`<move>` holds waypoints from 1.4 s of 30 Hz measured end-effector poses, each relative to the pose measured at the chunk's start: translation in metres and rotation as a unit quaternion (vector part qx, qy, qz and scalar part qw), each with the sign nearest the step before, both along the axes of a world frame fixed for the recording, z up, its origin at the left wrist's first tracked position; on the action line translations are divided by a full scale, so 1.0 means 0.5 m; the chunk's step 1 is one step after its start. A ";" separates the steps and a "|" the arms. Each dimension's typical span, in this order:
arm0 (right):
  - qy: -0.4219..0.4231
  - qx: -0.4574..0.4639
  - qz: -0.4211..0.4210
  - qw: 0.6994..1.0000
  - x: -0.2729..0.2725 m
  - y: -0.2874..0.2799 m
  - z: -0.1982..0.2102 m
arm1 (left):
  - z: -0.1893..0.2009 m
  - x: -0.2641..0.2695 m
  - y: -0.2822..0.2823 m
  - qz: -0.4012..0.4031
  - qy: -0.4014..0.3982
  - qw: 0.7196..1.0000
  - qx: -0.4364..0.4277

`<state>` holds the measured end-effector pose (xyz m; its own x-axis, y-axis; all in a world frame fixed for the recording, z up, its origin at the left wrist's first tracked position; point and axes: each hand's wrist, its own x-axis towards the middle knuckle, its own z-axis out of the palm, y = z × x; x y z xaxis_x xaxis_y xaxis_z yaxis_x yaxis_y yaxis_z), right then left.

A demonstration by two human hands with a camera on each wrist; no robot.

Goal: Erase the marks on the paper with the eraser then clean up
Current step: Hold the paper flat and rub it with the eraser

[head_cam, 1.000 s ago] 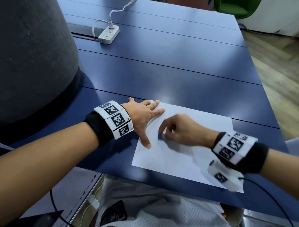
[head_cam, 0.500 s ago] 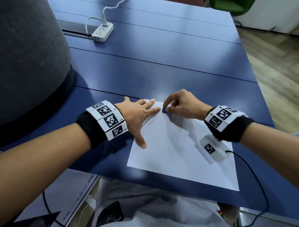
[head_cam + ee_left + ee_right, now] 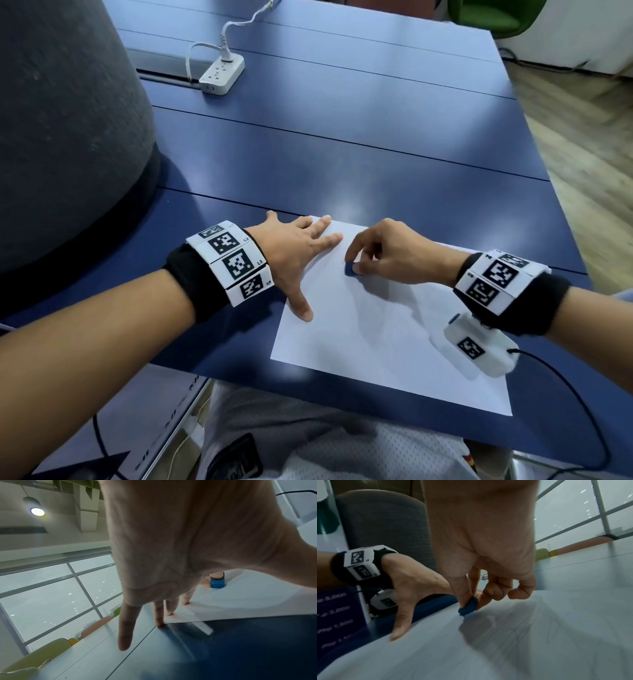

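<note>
Obscured and cut-off items

The right hand (image 3: 387, 253) is covering most of the blue eraser (image 3: 350, 269); the paper's (image 3: 376, 342) marks are showing only faintly in the right wrist view, motion-blurred; the grey chair (image 3: 68, 130) and the green chair (image 3: 493, 17) are running past the frame edges.

A person seated at a dark blue table (image 3: 342, 137) presses a small blue eraser (image 3: 350, 269) onto a white sheet of paper (image 3: 376, 342), pinching it between the thumb and fingertips of the right hand (image 3: 387, 253), while the left hand (image 3: 298, 250) lies flat with fingers spread over the sheet's left edge and far corner. Both wrists carry black bands with white blocks printed in black-and-white square codes, and a small white cabled unit (image 3: 479, 346) hangs under the right wrist. A white power strip (image 3: 222, 73) with a plugged-in cord sits at the table's far side, beside a large grey fabric-covered form (image 3: 61, 120) on the left
</note>
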<state>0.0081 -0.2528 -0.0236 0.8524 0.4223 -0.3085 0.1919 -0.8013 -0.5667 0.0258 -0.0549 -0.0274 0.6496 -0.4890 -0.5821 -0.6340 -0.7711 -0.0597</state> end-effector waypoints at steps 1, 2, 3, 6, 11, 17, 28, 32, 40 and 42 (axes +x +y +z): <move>0.001 -0.011 0.007 1.000 0.002 -0.001 0.001 | 0.001 -0.001 -0.001 0.000 0.001 1.000 0.003; -0.008 -0.014 -0.002 1.000 0.011 -0.004 0.000 | 0.001 -0.001 -0.002 -0.002 0.000 1.000 0.005; -0.020 -0.011 -0.020 1.000 0.022 -0.007 -0.001 | 0.001 -0.001 -0.002 -0.003 -0.002 1.000 0.006; -0.035 0.019 -0.060 0.997 0.032 -0.011 -0.007 | 0.001 -0.002 -0.002 -0.002 -0.004 1.000 0.006; -0.011 -0.008 -0.008 1.000 0.003 -0.014 -0.007 | 0.003 -0.002 -0.005 -0.005 -0.007 1.000 0.009; -0.030 0.019 -0.072 0.997 0.019 -0.024 -0.016 | 0.004 -0.003 -0.005 -0.009 -0.010 1.000 0.011; -0.008 0.023 -0.041 0.999 -0.023 -0.017 -0.012 | 0.004 -0.004 -0.003 0.003 0.001 1.000 -0.005; -0.017 -0.001 -0.023 1.000 -0.016 -0.015 -0.009 | 0.000 -0.004 -0.003 0.000 -0.002 1.000 -0.017; -0.004 -0.002 0.012 1.000 -0.055 -0.003 -0.006 | -0.003 -0.004 0.000 0.004 0.006 1.000 -0.026; -0.019 -0.014 -0.013 1.000 -0.033 -0.010 -0.005 | -0.003 -0.004 -0.001 0.003 0.004 1.000 -0.027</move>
